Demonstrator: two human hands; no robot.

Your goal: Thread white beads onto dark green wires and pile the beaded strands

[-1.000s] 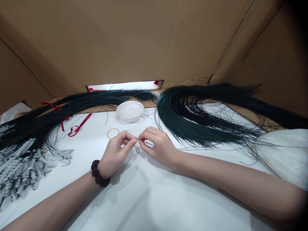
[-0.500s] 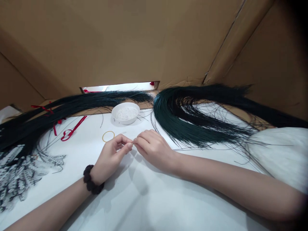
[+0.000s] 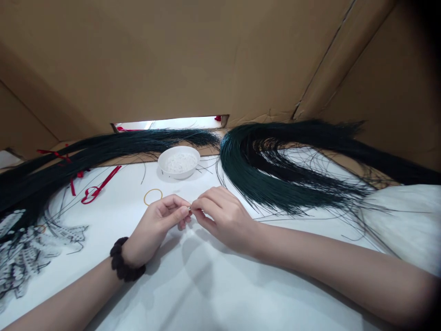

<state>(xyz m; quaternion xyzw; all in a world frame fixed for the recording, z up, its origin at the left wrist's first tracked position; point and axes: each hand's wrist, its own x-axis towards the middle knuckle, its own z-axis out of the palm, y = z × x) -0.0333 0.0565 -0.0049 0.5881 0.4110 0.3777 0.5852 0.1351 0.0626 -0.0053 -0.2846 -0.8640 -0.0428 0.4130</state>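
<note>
My left hand, with a dark scrunchie round its wrist, pinches thumb against fingers over the white table. Fingertip to fingertip with it, my right hand is closed in a pinch too. A tiny pale speck shows between the two sets of fingertips, too small to name. Just behind the hands stands a white bowl holding small clear or whitish pieces. A yellow rubber band lies on the table beside my left hand.
Dark green strands curve in a bundle at the right, near a white plastic bag. Another dark bundle with white-tagged ends spans the left. A red ribbon lies there. Cardboard walls enclose the back.
The right fingers have shifted slightly and a tiny pale speck now shows between the fingertips. My left wrist has moved a little left. Both hands stay pinched together.
</note>
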